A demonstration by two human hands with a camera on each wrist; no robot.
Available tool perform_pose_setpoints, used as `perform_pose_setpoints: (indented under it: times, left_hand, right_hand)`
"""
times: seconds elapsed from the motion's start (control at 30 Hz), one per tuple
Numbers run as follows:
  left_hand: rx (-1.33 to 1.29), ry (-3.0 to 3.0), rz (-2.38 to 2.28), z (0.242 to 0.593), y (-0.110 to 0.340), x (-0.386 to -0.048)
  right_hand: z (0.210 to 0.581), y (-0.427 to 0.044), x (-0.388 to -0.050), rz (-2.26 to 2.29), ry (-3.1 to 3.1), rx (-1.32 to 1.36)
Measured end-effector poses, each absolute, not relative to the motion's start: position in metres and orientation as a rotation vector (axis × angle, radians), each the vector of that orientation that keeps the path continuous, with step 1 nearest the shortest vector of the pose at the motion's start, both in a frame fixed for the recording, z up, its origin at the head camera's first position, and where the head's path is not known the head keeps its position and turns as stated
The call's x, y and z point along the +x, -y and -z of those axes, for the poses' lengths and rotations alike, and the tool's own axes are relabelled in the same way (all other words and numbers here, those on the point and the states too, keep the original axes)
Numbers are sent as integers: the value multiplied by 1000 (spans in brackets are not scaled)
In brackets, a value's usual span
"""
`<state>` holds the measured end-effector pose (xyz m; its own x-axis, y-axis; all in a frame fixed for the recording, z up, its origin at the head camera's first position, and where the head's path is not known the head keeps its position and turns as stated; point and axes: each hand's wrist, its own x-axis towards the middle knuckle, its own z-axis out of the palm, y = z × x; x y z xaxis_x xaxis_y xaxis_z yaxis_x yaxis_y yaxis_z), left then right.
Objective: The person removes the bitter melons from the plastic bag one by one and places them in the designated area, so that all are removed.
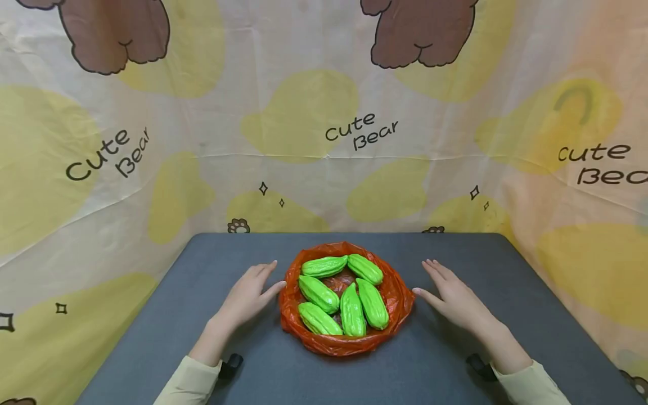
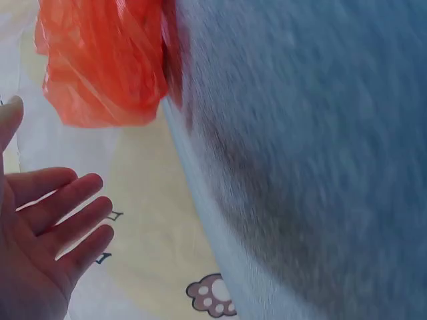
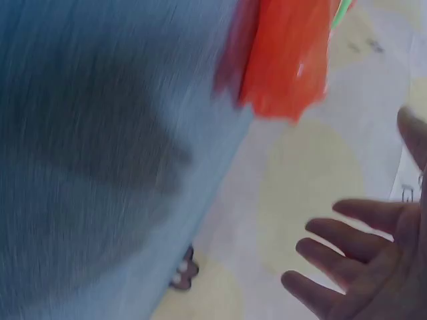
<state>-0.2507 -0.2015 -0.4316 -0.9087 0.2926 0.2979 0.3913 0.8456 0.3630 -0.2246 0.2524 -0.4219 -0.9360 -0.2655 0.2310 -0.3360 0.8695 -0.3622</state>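
Observation:
A red plastic bag [image 1: 346, 345] with its rim rolled down sits in the middle of the table. Several bright green, ridged vegetables [image 1: 373, 304] that look like bitter gourds lie inside it. On the bag's left side is my left hand [image 1: 249, 296], fingers extended and thumb pointing at the rim; whether the thumb touches it I cannot tell. My right hand [image 1: 455, 298] is on the opposite side, fingers spread, its thumb tip close to the rim. Both wrist views show the palms holding nothing, with the bag's red wall [image 2: 103, 67] beyond the fingers.
A dark grey table [image 1: 243, 247] with rounded far corners carries the bag. Behind it and along both sides hangs a pale curtain [image 1: 304, 185] printed with yellow patches, bears and lettering. A black band [image 1: 231, 365] is at the left wrist, another [image 1: 480, 367] at the right.

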Motion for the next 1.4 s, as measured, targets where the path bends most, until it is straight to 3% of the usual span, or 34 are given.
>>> perform_pose_setpoints:
  times: [0.5, 1.4]
  left_hand:
    - [-339, 2733, 1140, 437, 184, -252]
    - [-171, 2796, 1331, 445, 178, -252]
  right_hand:
    - [419, -202, -211, -1002, 2675, 377]
    - [437, -170, -223, -1442, 2755, 322]
